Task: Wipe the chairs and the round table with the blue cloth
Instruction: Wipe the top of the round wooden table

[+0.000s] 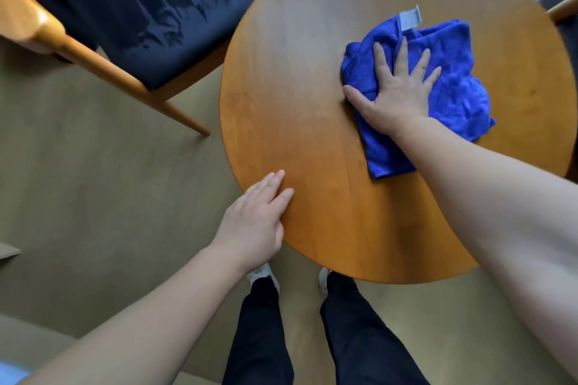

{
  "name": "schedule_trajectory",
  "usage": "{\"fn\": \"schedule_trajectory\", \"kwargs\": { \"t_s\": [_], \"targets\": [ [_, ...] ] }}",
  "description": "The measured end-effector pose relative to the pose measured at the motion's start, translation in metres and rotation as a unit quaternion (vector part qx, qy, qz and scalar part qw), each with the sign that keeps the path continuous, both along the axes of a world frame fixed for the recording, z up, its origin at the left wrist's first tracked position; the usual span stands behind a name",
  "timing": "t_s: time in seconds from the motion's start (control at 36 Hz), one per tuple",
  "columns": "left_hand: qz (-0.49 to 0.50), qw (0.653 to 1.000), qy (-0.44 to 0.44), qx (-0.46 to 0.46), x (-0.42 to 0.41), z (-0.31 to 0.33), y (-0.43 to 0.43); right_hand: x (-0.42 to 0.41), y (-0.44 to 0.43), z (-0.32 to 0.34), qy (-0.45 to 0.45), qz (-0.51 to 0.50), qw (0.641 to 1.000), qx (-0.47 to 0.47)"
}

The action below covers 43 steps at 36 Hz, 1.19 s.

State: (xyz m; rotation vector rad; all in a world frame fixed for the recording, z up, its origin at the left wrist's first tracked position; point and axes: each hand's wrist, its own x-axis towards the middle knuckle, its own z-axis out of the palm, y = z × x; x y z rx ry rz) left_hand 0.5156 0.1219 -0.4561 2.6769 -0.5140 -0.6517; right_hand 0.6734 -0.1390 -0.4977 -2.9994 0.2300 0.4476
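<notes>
One blue cloth (453, 94) lay bunched on the right half of the round table (312, 72). Its long axis ran from the near side toward the far edge, leaning a little right, and a white label (409, 17) stuck out at its far end. Its right side came near the table's right edge. Bare wood stretched from its left side across to the left edge, and more lay open toward the near edge.

The right hand (397, 91) pressed flat on the cloth's left part. Its fingers were straight, spread apart and pointed at the far edge, and the thumb reached left onto the wood. The left hand (256, 216) rested over the near-left edge, fingers straight and close together on the top, palm hanging off the rim.

A wooden chair (150, 19) with a dark blue seat stood close beside the far-left edge; whether it reached under the rim could not be told. Dark trousers (353, 331) and pale shoes (262, 275) showed at the near edge, on a tan floor (103, 181).
</notes>
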Motion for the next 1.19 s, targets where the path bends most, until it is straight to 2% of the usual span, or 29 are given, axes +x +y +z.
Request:
{"fn": "schedule_trajectory", "kwargs": {
  "t_s": [0.36, 0.61, 0.81, 1.06, 1.19],
  "targets": [
    [0.017, 1.0, -0.005, 0.021, 0.006, 0.007, 0.041, -0.037, 0.029, 0.001, 0.003, 0.035, 0.999, -0.011],
    [-0.001, 0.999, -0.005, 0.041, 0.02, 0.007, 0.056, -0.144, 0.077, 0.003, 0.011, 0.047, 0.998, 0.03],
    [-0.032, 0.996, 0.001, 0.078, 0.048, 0.004, 0.06, -0.22, 0.107, 0.001, 0.01, 0.098, 0.995, 0.031],
    [-0.051, 0.995, 0.036, 0.082, 0.063, 0.0, 0.063, -0.212, 0.098, 0.002, -0.03, 0.129, 0.989, 0.06],
    [-0.059, 0.993, 0.051, 0.086, 0.066, 0.002, 0.064, -0.17, 0.088, 0.0, -0.053, 0.129, 0.988, 0.067]
  ]
}}
